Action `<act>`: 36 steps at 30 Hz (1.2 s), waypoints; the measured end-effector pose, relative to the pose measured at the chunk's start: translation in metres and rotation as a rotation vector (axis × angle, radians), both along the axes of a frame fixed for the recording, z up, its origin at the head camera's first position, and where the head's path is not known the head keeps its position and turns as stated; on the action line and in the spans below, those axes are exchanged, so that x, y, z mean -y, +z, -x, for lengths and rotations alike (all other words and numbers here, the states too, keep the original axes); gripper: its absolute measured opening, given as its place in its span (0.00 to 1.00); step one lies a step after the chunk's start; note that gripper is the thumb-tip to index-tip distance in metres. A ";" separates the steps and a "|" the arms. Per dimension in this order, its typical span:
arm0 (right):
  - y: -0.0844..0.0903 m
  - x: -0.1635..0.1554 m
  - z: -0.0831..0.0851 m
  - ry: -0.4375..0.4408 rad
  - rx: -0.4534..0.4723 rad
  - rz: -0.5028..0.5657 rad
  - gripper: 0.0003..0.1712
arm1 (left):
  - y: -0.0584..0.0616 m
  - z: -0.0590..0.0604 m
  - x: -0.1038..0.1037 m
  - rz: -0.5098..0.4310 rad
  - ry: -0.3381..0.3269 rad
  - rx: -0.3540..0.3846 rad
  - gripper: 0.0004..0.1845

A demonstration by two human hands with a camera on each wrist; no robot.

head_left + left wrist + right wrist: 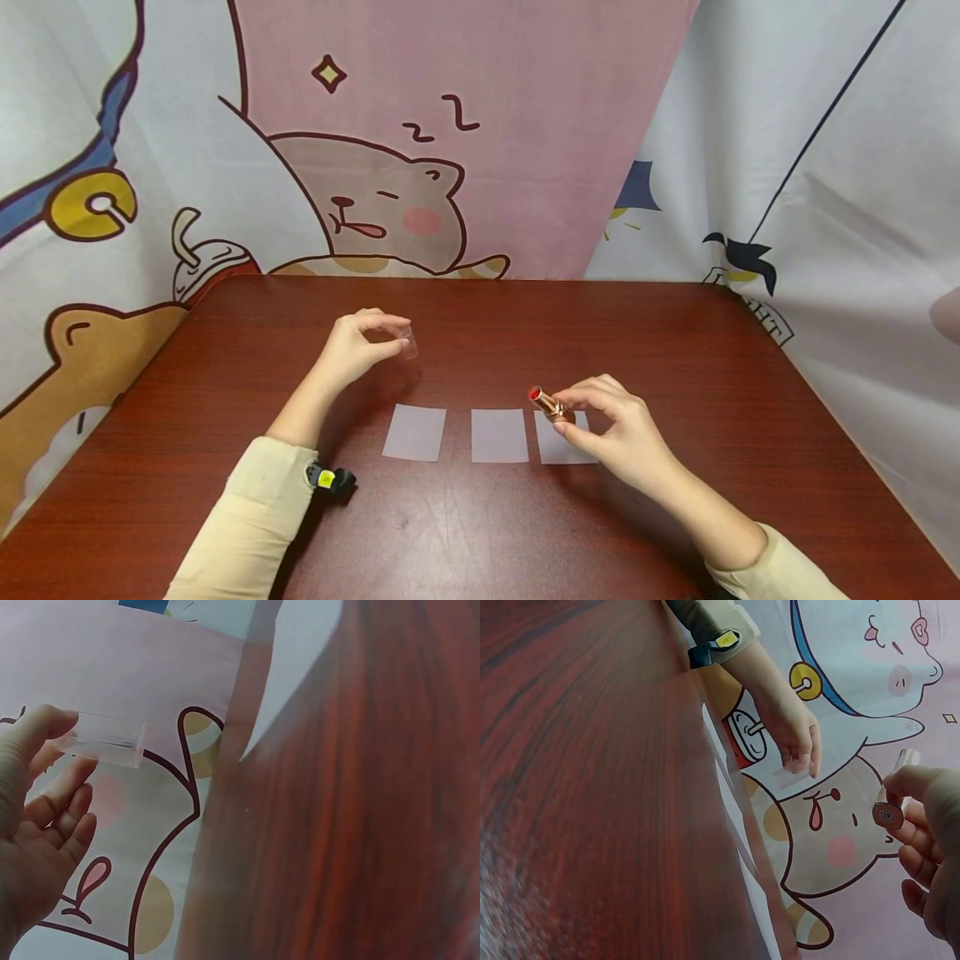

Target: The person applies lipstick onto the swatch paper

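Between thumb and fingers my right hand (pixel 626 425) pinches a gold lipstick tube (pixel 553 407) with its red tip uncovered. In the head view it is above the rightmost white paper square (pixel 562 446) and partly hides it. The right wrist view shows the round base of the lipstick (pixel 888 815). A clear, see-through lipstick cap (pixel 109 739) is pinched in my left hand (pixel 45 810), its open end pointing away from the fingers. In the head view that left hand (pixel 360 343) is over the table, farther back than the papers.
Two more white paper squares, the left one (pixel 415 433) and the middle one (pixel 499 436), lie in a row on the dark red-brown table (pixel 450 533). A cartoon-printed cloth (pixel 540 150) hangs behind the table. A black strap device (pixel 333 481) sits on the left wrist.
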State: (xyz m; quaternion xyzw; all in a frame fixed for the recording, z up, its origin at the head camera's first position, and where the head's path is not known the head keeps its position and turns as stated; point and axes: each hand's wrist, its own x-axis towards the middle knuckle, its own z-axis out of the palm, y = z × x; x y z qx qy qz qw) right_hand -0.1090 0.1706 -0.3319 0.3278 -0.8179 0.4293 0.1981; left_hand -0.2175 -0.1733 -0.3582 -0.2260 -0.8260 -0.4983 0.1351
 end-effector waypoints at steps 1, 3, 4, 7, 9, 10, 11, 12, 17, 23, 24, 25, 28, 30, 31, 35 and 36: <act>0.000 0.000 0.000 0.000 0.000 0.001 0.19 | -0.005 0.004 0.002 0.004 -0.003 -0.001 0.14; 0.000 0.000 0.000 0.000 0.000 0.002 0.19 | -0.016 0.012 0.005 0.018 -0.007 0.004 0.15; 0.000 0.000 0.000 0.000 0.000 0.004 0.19 | -0.017 0.012 0.005 0.026 -0.008 0.008 0.15; 0.000 0.000 0.000 0.002 0.000 0.007 0.19 | -0.019 0.013 0.006 0.041 -0.014 0.023 0.14; 0.001 0.000 0.000 0.003 0.000 0.009 0.19 | -0.021 0.014 0.006 0.047 -0.018 0.037 0.15; 0.001 0.000 0.000 0.004 0.000 0.009 0.19 | -0.022 0.014 0.006 0.046 -0.022 0.043 0.15; 0.001 0.000 0.000 0.006 -0.001 0.010 0.19 | -0.022 0.013 0.005 0.046 -0.028 0.047 0.15; 0.000 0.000 0.000 0.008 -0.003 0.010 0.19 | -0.022 0.013 0.005 0.047 -0.034 0.051 0.15; 0.000 0.000 0.000 0.014 -0.011 0.008 0.19 | -0.004 -0.003 -0.002 0.067 -0.071 0.074 0.14; -0.001 0.000 0.000 0.010 -0.002 0.009 0.19 | 0.006 -0.011 -0.005 0.082 -0.085 0.121 0.13; -0.002 0.000 0.000 0.010 -0.001 0.008 0.19 | 0.005 -0.010 -0.005 0.084 -0.086 0.126 0.13; -0.002 0.000 0.000 0.010 0.000 0.007 0.19 | 0.004 -0.009 -0.004 0.084 -0.089 0.132 0.13; -0.003 0.000 0.001 0.009 0.005 0.006 0.18 | -0.006 -0.003 -0.001 0.079 -0.091 0.152 0.14; -0.003 0.000 0.001 0.009 0.006 0.006 0.18 | -0.015 0.004 0.002 0.078 -0.087 0.161 0.14; -0.003 0.000 0.001 0.011 0.006 0.008 0.19 | -0.020 0.007 0.004 0.078 -0.086 0.165 0.15; -0.004 0.001 0.001 0.017 -0.002 0.012 0.19 | -0.034 0.016 0.008 0.087 -0.083 0.179 0.16; -0.004 0.001 0.001 0.019 -0.003 0.014 0.19 | -0.035 0.017 0.009 0.092 -0.082 0.181 0.16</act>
